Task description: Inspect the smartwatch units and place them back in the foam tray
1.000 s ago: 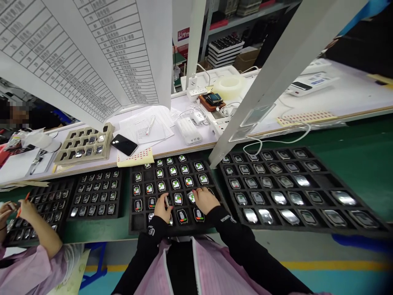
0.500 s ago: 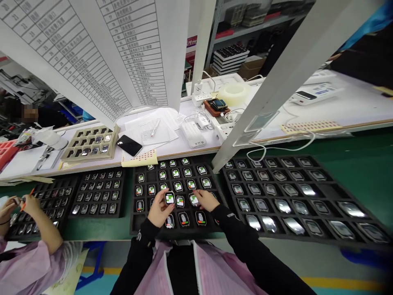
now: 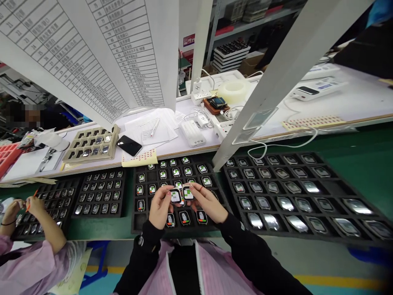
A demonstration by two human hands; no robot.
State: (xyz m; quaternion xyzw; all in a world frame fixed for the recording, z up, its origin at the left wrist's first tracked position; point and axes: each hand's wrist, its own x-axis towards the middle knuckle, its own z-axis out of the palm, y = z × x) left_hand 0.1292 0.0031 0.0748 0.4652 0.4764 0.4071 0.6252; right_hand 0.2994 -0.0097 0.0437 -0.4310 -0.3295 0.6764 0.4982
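My left hand (image 3: pixel 160 207) is closed on a smartwatch (image 3: pixel 175 196) without a strap, its lit screen facing up. Close beside it, my right hand (image 3: pixel 211 203) grips a second strapless smartwatch (image 3: pixel 188 192), also with a lit green-and-white screen. Both watches are held side by side above the middle black foam tray (image 3: pixel 149 176). Rows of similar lit watches, such as one watch (image 3: pixel 184 218) in the front row, sit in the tray's square pockets. My hands hide some of the pockets.
To the right lies another black tray (image 3: pixel 334 189) of watches; a smaller tray (image 3: pixel 96 192) is at left. A co-worker's hands (image 3: pixel 35 205) work at the far left. A white post (image 3: pixel 260 90) rises behind the trays. The shelf holds a phone (image 3: pixel 129 146) and a power bank (image 3: pixel 193 134).
My right hand has lifted a watch out of the tray and moved left. My left hand's watch has shifted slightly right, so the two watches now nearly meet.
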